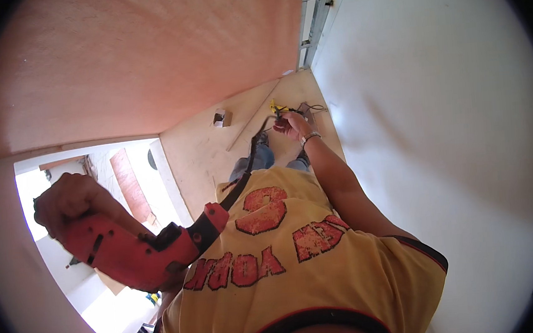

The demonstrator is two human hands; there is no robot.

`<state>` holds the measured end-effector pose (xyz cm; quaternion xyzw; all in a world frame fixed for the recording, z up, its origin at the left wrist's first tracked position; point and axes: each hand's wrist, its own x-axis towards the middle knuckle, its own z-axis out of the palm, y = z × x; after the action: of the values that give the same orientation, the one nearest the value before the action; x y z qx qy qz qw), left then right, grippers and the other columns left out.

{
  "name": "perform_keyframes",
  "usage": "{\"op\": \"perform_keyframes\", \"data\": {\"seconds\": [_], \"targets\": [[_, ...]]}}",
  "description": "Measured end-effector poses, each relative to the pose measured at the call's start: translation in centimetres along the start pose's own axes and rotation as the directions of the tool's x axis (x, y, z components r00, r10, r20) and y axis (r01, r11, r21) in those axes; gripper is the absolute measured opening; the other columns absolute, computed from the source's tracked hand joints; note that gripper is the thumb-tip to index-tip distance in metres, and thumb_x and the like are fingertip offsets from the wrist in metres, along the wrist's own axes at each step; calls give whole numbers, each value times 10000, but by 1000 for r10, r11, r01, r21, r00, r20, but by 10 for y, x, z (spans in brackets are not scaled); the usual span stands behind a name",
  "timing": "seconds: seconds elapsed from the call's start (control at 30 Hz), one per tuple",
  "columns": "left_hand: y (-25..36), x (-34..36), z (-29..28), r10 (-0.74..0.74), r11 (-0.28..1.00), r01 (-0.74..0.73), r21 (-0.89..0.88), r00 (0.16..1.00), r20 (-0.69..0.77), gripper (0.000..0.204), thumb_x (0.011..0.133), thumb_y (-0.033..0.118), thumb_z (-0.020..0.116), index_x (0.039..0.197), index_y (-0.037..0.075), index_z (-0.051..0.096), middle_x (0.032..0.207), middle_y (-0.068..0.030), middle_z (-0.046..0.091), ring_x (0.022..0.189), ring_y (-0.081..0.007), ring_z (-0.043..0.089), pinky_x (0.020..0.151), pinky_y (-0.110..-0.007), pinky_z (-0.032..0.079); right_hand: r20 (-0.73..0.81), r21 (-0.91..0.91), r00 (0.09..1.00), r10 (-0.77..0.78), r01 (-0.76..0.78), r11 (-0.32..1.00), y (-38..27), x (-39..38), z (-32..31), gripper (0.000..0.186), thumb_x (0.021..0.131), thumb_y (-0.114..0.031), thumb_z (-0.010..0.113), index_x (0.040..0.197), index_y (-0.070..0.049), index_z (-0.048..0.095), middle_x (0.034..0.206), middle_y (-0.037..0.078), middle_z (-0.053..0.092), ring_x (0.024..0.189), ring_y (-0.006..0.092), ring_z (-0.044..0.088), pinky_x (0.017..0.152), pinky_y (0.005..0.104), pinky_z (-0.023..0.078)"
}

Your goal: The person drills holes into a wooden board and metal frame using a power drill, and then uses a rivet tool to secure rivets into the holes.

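My left hand (72, 203), at the left, is closed around the end of a red corded power tool (129, 252). The tool has a black switch and a black-and-red section at its other end; its working tip is not visible. From that end a black cord (253, 155) runs up past my shirt toward the floor side. My right hand (295, 127), with a watch at the wrist, reaches out at the upper middle. Its fingers pinch the dark far end of the cord. A yellow item (277, 107) with dark wire lies just beyond those fingers, its kind too small to tell.
A small open box (222, 118) stands on the tan floor (193, 153). A thin strip (253, 114) lies across it. A pinkish wall panel (145, 57) rises at upper left, a white wall (438, 121) at right, with metal framing (314, 12) between. A bright opening is at lower left.
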<state>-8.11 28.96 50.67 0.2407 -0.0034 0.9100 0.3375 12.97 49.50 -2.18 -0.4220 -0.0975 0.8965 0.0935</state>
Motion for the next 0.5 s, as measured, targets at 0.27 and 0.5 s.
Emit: {"op": "perform_keyframes", "data": {"seconds": [0.27, 0.5], "targets": [[22, -62, -79, -213, 948, 235, 215, 969, -124, 479, 981, 516, 533, 622, 202, 576, 584, 67, 589, 471, -83, 281, 525, -289, 258, 239, -333, 968, -81, 160, 929, -70, -31, 76, 225, 990, -118, 519, 1137, -17, 656, 806, 79, 650, 723, 225, 675, 675, 393, 600], [42, -74, -155, -186, 979, 191, 68, 980, -72, 389, 1020, 421, 502, 700, 207, 556, 578, 49, 486, 484, -104, 365, 506, -319, 291, 512, -818, 788, -341, 569, 88, -115, -45, 71, 247, 979, -158, 595, 1148, -19, 709, 981, 95, 733, 848, 162, 670, 772, 353, 541]]}}
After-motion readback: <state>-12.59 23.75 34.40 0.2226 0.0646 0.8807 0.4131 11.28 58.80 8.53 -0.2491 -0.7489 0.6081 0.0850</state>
